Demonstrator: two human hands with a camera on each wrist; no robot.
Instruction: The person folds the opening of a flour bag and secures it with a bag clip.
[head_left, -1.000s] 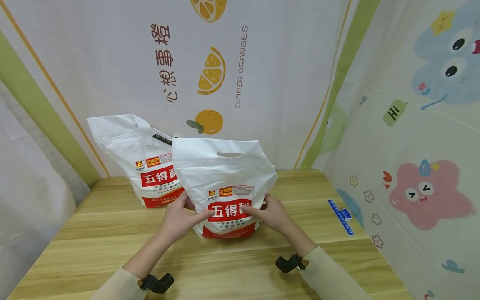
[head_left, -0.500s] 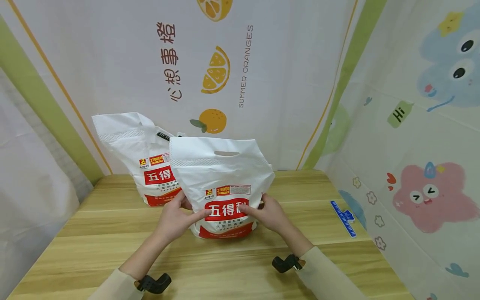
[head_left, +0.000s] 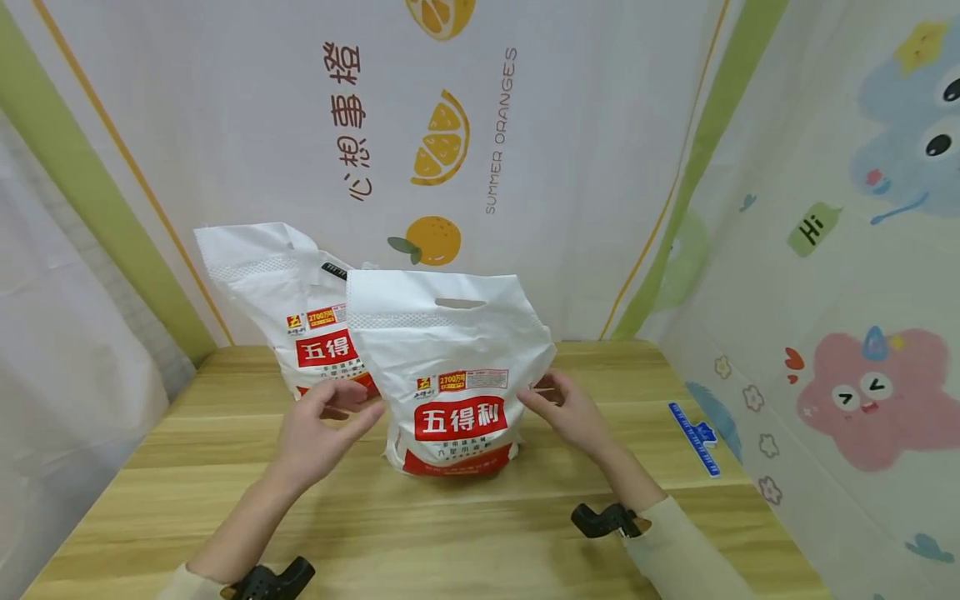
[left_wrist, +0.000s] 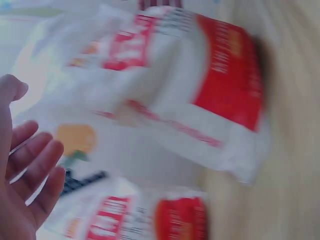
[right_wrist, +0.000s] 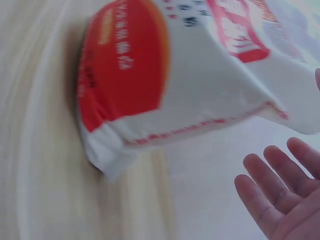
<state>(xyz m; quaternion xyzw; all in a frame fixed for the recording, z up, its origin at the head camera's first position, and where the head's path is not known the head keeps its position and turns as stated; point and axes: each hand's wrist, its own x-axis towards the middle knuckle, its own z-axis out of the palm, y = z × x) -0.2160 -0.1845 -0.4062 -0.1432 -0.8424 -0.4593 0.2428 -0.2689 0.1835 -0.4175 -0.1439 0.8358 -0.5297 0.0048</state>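
A white and red flour bag [head_left: 459, 350] with a cut-out handle stands upright on the wooden table [head_left: 420, 542]. To its left is my left hand [head_left: 318, 429], fingers loosely bent and apart from the bag; the left wrist view shows that hand [left_wrist: 30, 175] spread with nothing in it. On the other side, my right hand [head_left: 573, 412] hovers right at the bag's edge. In the right wrist view its fingers [right_wrist: 270, 175] are relaxed and hold nothing. Behind and to the left stands a second flour bag [head_left: 277, 292], partly hidden by the front one.
A flat blue ruler-like piece [head_left: 693, 439] lies near the table's right edge. Between the bags, a black toothed strip [head_left: 334, 271] shows at the back. A printed curtain [head_left: 570, 167] hangs behind the table, and a decorated wall covering [head_left: 787, 292] rises on the right.
Both hands have let go of the front flour bag and moved outward, the left one further away. The bag stands where it was, and the view has shifted slightly.
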